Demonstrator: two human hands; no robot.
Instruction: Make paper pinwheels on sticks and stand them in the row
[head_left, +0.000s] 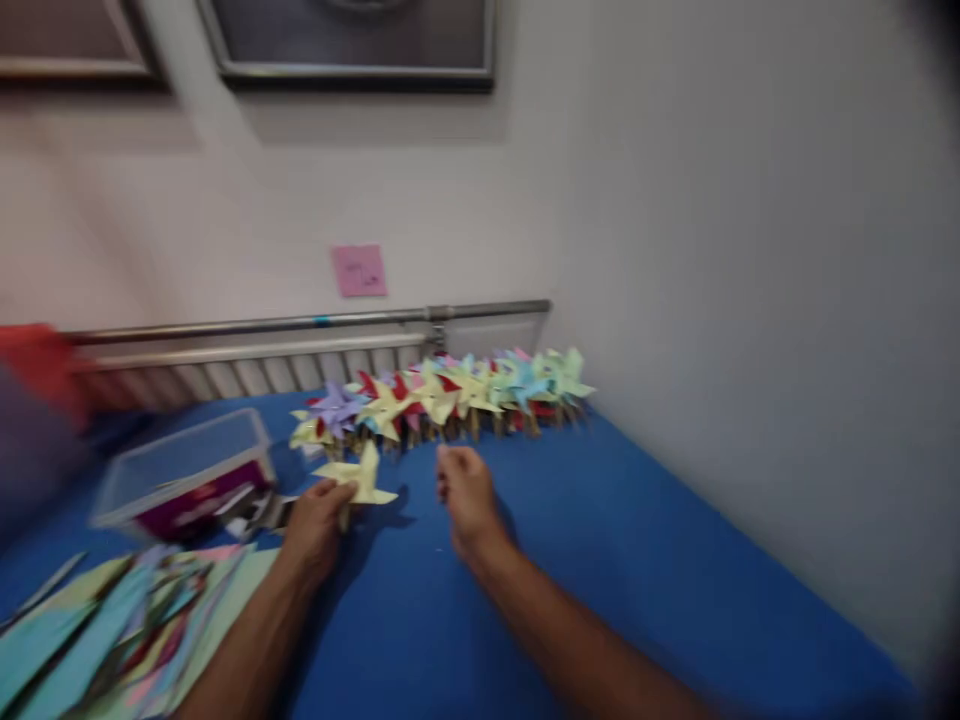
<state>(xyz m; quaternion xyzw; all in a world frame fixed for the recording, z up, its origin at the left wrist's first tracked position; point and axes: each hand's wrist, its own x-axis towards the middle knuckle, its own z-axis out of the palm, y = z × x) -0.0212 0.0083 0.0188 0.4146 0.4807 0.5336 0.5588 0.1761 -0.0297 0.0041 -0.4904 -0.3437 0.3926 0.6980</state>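
Note:
A pale yellow paper pinwheel [367, 478] is pinched in my left hand [316, 515], the thumb near its middle and the blades sticking out to the right. To the right of it, my right hand [466, 495] hovers over the blue table [420, 630]. Its fingers are curled together, and whatever may lie between them is hidden or too small to make out. Just beyond both hands stands a long row of finished-looking pinwheels [435, 393] in yellow, purple, red, blue and green, on thin brown sticks.
On the left are a clear plastic box [187, 450] with a purple label and small blurred items beside it. Nearer lie stacked coloured paper sheets [97, 620] and a thin grey tool [52, 588]. A metal rail [360, 320] and walls border the table.

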